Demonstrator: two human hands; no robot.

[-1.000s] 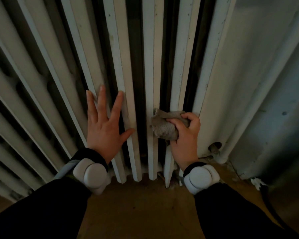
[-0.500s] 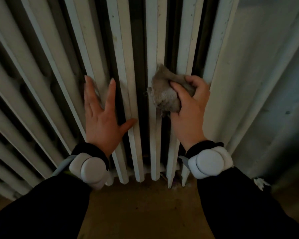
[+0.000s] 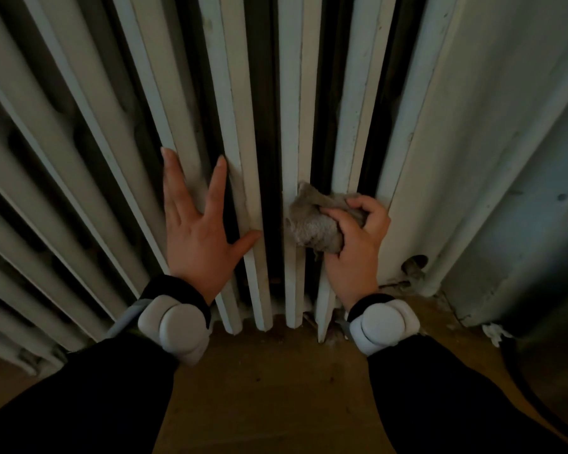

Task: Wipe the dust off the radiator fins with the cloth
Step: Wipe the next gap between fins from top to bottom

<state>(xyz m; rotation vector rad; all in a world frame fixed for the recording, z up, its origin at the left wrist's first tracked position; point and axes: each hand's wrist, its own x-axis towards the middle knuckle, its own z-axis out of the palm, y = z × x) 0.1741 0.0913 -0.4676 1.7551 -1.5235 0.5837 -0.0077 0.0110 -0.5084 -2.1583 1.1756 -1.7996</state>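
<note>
A white cast-iron radiator [image 3: 292,93] fills the upper view, its tall fins running down to the floor. My right hand [image 3: 354,247] grips a crumpled grey cloth [image 3: 312,224] and presses it against the lower part of two fins right of centre. My left hand [image 3: 194,231] lies flat on the fins to the left, fingers spread, the thumb touching a neighbouring fin. Two of its fingers dip into a gap between fins and are hidden.
A brown floor [image 3: 276,388] runs under the radiator. A pale wall [image 3: 522,158] stands to the right, with a pipe hole [image 3: 415,262] at the radiator's foot. A dark cable [image 3: 518,375] and a white scrap [image 3: 494,332] lie at the lower right.
My right hand has dragged the cloth back down the fins after raising it half a second ago. My left hand has stayed on the fins, with two fingers now tucked into a gap.
</note>
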